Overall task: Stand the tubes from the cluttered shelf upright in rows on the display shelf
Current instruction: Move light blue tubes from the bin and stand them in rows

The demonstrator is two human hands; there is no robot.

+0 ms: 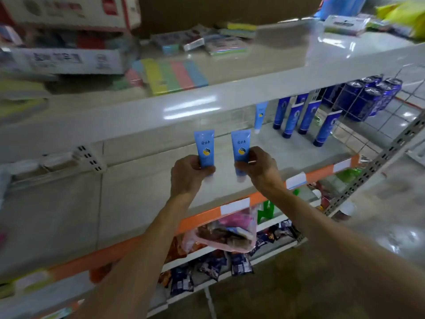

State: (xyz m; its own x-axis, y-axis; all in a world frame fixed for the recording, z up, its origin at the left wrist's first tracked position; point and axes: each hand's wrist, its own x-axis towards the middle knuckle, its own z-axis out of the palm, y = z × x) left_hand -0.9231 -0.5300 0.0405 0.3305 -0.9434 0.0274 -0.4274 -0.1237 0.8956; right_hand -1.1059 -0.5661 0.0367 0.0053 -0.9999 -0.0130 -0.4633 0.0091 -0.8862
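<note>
Over the near part of the display shelf [138,192], two light-blue tubes are held upright, cap end down, each with dark lettering and a yellow-and-dark round mark. The left hand [190,171] grips the left tube [204,148] round its lower end, fingers curled. The right hand [257,166] pinches the right tube [240,146] low down between thumb and fingers. The two tubes are side by side but apart.

Far right on the same pale grey shelf stands a third light-blue tube [261,116], then dark blue tubes [305,116] in rows, with dark blue cans [368,97] beyond. An orange strip [202,217] with white labels edges the shelf front. The upper shelf [161,116] carries coloured pads [174,74] and boxes. Snack packets [239,263] lie below, above a glossy floor [379,226].
</note>
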